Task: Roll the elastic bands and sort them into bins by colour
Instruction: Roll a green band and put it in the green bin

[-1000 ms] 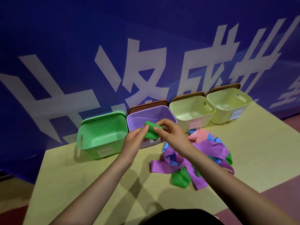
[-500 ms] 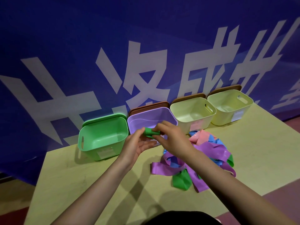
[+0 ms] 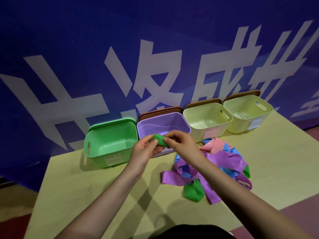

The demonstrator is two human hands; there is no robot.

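A rolled green elastic band (image 3: 159, 141) is held above the table, in front of the purple bin (image 3: 187, 125). My left hand (image 3: 145, 150) pinches its left end and my right hand (image 3: 183, 145) pinches its right end, fingers curled over the roll. The green bin (image 3: 96, 140) stands just left of the hands. To the right lie two pale yellow bins (image 3: 207, 135) (image 3: 248, 125). A tangled heap of loose bands (image 3: 222, 163), purple, blue, pink and green, lies on the table under my right forearm.
The bins stand in a row against a blue banner wall (image 3: 120, 49) with white characters. Brown lids lean behind three of them, a green lid behind the green bin. The pale yellow table (image 3: 86, 187) ends near me, with reddish floor (image 3: 302, 204) at the right.
The hands have kept turning the green roll; it has grown more compact and sits slightly left of where it was, between both sets of fingertips.
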